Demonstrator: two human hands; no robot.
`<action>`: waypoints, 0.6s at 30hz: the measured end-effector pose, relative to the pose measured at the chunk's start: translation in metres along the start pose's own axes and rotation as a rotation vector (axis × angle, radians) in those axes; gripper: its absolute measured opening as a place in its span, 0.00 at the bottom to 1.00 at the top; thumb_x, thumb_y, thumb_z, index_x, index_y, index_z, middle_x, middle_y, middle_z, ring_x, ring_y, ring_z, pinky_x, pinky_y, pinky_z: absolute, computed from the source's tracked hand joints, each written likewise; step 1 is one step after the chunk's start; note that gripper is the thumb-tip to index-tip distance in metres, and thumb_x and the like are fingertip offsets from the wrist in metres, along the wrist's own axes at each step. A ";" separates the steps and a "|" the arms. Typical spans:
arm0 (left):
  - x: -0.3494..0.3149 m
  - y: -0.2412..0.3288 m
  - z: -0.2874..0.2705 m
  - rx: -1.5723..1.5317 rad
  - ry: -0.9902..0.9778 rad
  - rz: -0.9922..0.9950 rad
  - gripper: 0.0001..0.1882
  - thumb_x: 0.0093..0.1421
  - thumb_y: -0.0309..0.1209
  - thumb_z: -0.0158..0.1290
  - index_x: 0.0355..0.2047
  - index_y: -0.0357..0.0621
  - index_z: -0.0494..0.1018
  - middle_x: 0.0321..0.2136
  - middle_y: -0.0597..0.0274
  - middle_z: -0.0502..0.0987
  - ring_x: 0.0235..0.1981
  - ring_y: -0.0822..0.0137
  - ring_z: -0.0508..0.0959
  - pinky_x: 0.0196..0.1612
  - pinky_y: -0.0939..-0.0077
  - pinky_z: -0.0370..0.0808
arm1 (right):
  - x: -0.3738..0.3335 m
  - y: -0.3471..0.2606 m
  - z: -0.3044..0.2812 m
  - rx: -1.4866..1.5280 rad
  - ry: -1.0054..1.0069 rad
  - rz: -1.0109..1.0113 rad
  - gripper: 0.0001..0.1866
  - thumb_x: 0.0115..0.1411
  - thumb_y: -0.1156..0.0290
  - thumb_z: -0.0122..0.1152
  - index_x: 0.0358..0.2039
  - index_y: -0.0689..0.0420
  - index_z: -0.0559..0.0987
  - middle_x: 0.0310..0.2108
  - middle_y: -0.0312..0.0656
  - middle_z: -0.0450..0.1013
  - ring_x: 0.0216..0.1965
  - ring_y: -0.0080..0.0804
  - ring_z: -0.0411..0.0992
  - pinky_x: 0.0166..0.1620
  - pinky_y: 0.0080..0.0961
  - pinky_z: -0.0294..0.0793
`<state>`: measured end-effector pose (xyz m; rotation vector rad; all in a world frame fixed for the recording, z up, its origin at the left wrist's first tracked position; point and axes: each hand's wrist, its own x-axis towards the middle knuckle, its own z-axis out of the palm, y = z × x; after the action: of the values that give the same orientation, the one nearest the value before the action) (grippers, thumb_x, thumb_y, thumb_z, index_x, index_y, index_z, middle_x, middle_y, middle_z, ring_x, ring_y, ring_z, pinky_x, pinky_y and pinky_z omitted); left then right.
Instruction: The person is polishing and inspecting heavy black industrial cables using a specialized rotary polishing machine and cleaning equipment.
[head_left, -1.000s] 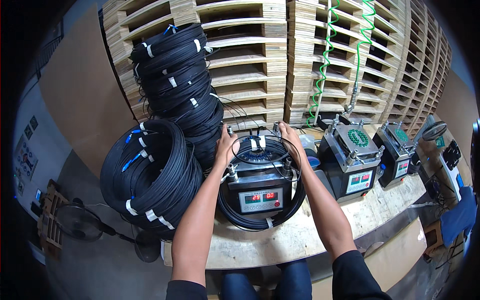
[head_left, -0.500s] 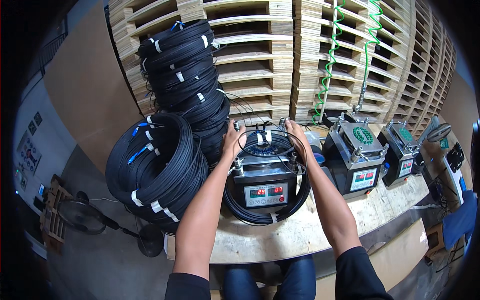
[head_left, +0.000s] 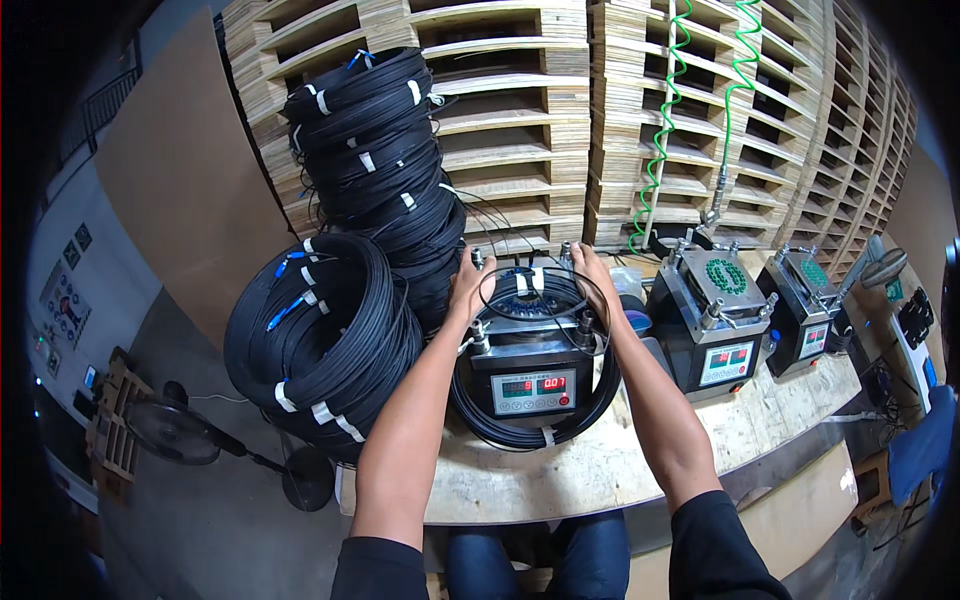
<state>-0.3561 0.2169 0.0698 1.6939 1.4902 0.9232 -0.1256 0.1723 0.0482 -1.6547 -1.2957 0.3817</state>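
Note:
In front of me stands a box-shaped bench machine (head_left: 532,362) with a metal top and a panel of red digits. My left hand (head_left: 470,284) is closed around the metal corner post (head_left: 477,259) at its far left. At the far right corner, my right hand (head_left: 594,275) grips the matching post (head_left: 566,252). A black cable coil (head_left: 548,437) with white tape rings the machine, and loops of it lie over the top. Blue-ended connectors (head_left: 526,307) sit in a ring on the machine's top, partly hidden by cable.
Left of the machine are a large black cable coil (head_left: 345,385) and a tall coil stack (head_left: 375,165). Two similar machines (head_left: 710,325) stand to the right on the wooden table (head_left: 590,475). Pallets (head_left: 500,150) rise behind; a fan (head_left: 172,432) stands at left.
The red digits on the machine's display have changed. Both hands stay at the far corner posts. The whole view has shifted slightly.

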 end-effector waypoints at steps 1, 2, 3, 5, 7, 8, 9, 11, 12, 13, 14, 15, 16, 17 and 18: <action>-0.002 0.002 0.000 0.003 0.005 -0.005 0.40 0.63 0.51 0.49 0.70 0.45 0.53 0.63 0.35 0.63 0.65 0.41 0.63 0.67 0.61 0.58 | 0.000 0.002 -0.002 0.018 -0.034 0.002 0.29 0.72 0.49 0.39 0.56 0.61 0.72 0.50 0.66 0.72 0.55 0.65 0.67 0.56 0.47 0.67; -0.003 0.003 -0.001 0.005 0.010 -0.011 0.40 0.63 0.52 0.48 0.69 0.44 0.54 0.62 0.34 0.64 0.65 0.40 0.63 0.67 0.61 0.58 | 0.001 0.005 -0.001 0.018 -0.032 0.002 0.29 0.72 0.49 0.39 0.56 0.61 0.72 0.50 0.66 0.72 0.55 0.65 0.67 0.56 0.47 0.67; -0.004 0.005 -0.001 0.004 0.009 -0.009 0.40 0.63 0.52 0.48 0.69 0.44 0.54 0.62 0.34 0.64 0.65 0.40 0.63 0.67 0.61 0.58 | 0.003 0.008 0.000 0.039 -0.034 -0.023 0.28 0.72 0.49 0.39 0.56 0.61 0.72 0.50 0.66 0.72 0.56 0.65 0.67 0.56 0.46 0.67; -0.005 0.006 0.001 0.003 0.021 -0.055 0.40 0.64 0.52 0.48 0.69 0.45 0.54 0.62 0.34 0.65 0.65 0.40 0.63 0.67 0.61 0.59 | 0.005 0.015 0.002 0.080 -0.035 -0.055 0.28 0.72 0.50 0.39 0.56 0.61 0.72 0.51 0.67 0.71 0.56 0.65 0.66 0.57 0.45 0.67; -0.004 0.006 -0.001 0.012 0.035 -0.051 0.39 0.64 0.51 0.48 0.69 0.45 0.54 0.62 0.34 0.65 0.64 0.40 0.64 0.66 0.60 0.60 | 0.006 0.016 0.003 0.087 -0.030 -0.067 0.28 0.72 0.50 0.39 0.56 0.62 0.72 0.50 0.67 0.71 0.56 0.65 0.66 0.57 0.45 0.67; -0.004 0.006 -0.002 0.025 0.052 -0.046 0.39 0.64 0.51 0.49 0.69 0.46 0.54 0.61 0.34 0.65 0.64 0.40 0.64 0.66 0.60 0.61 | 0.006 0.015 0.004 0.098 -0.027 -0.080 0.28 0.72 0.50 0.39 0.56 0.62 0.72 0.50 0.67 0.72 0.56 0.64 0.67 0.57 0.45 0.67; -0.004 0.005 -0.002 0.030 0.056 -0.062 0.38 0.64 0.50 0.49 0.70 0.47 0.54 0.61 0.34 0.66 0.63 0.39 0.65 0.65 0.59 0.62 | 0.007 0.014 0.004 0.072 -0.059 -0.061 0.28 0.72 0.51 0.39 0.55 0.63 0.72 0.48 0.66 0.73 0.54 0.64 0.68 0.56 0.44 0.68; 0.000 0.004 0.002 0.033 0.047 -0.044 0.38 0.64 0.50 0.48 0.70 0.47 0.53 0.61 0.34 0.66 0.63 0.39 0.65 0.65 0.59 0.62 | 0.011 0.020 0.002 0.061 -0.050 -0.062 0.30 0.72 0.49 0.39 0.55 0.65 0.72 0.47 0.64 0.74 0.53 0.59 0.70 0.55 0.40 0.68; 0.002 0.004 0.004 0.039 0.043 -0.025 0.38 0.64 0.50 0.48 0.70 0.47 0.53 0.61 0.34 0.66 0.63 0.39 0.65 0.65 0.60 0.62 | 0.012 0.023 0.000 0.056 -0.043 -0.066 0.32 0.72 0.48 0.38 0.54 0.67 0.72 0.47 0.61 0.75 0.52 0.54 0.73 0.54 0.36 0.68; -0.002 0.007 0.000 0.049 0.040 -0.034 0.39 0.64 0.50 0.48 0.70 0.47 0.52 0.61 0.35 0.66 0.63 0.40 0.65 0.66 0.60 0.61 | 0.009 0.019 0.002 0.057 -0.048 -0.065 0.32 0.72 0.48 0.38 0.54 0.67 0.72 0.47 0.61 0.75 0.52 0.54 0.73 0.54 0.36 0.68; 0.002 -0.001 0.000 0.050 0.043 -0.039 0.39 0.64 0.50 0.48 0.70 0.47 0.52 0.61 0.35 0.66 0.63 0.40 0.65 0.66 0.60 0.61 | 0.007 0.014 0.004 0.053 -0.033 -0.062 0.32 0.72 0.48 0.38 0.54 0.67 0.72 0.47 0.62 0.75 0.52 0.54 0.73 0.54 0.36 0.68; 0.007 -0.011 0.001 0.079 0.084 0.012 0.39 0.64 0.49 0.48 0.70 0.46 0.52 0.57 0.32 0.69 0.59 0.37 0.68 0.63 0.57 0.64 | 0.005 0.009 0.006 0.049 -0.018 -0.059 0.32 0.72 0.48 0.38 0.53 0.67 0.73 0.47 0.62 0.75 0.52 0.54 0.72 0.55 0.37 0.68; 0.007 -0.012 0.002 0.105 0.122 0.066 0.39 0.63 0.49 0.47 0.70 0.45 0.51 0.53 0.28 0.71 0.55 0.34 0.72 0.60 0.54 0.67 | 0.004 0.008 0.005 0.047 -0.019 -0.058 0.32 0.72 0.48 0.38 0.53 0.67 0.73 0.47 0.62 0.75 0.52 0.54 0.72 0.55 0.37 0.68; 0.006 -0.012 0.001 0.066 0.119 0.065 0.40 0.62 0.51 0.47 0.69 0.45 0.52 0.54 0.30 0.72 0.55 0.35 0.72 0.61 0.53 0.66 | 0.003 0.006 0.005 0.047 -0.027 -0.047 0.31 0.72 0.48 0.39 0.53 0.65 0.73 0.47 0.64 0.74 0.52 0.60 0.71 0.55 0.42 0.68; 0.006 -0.013 -0.001 0.067 0.120 0.063 0.40 0.62 0.51 0.47 0.69 0.45 0.52 0.54 0.30 0.72 0.55 0.35 0.72 0.61 0.53 0.66 | 0.002 0.003 0.005 0.048 -0.035 -0.036 0.30 0.71 0.49 0.39 0.54 0.64 0.73 0.46 0.66 0.74 0.53 0.65 0.69 0.55 0.47 0.68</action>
<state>-0.3629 0.2240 0.0597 1.7693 1.5693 1.0347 -0.1264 0.1769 0.0438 -1.5888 -1.3309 0.4187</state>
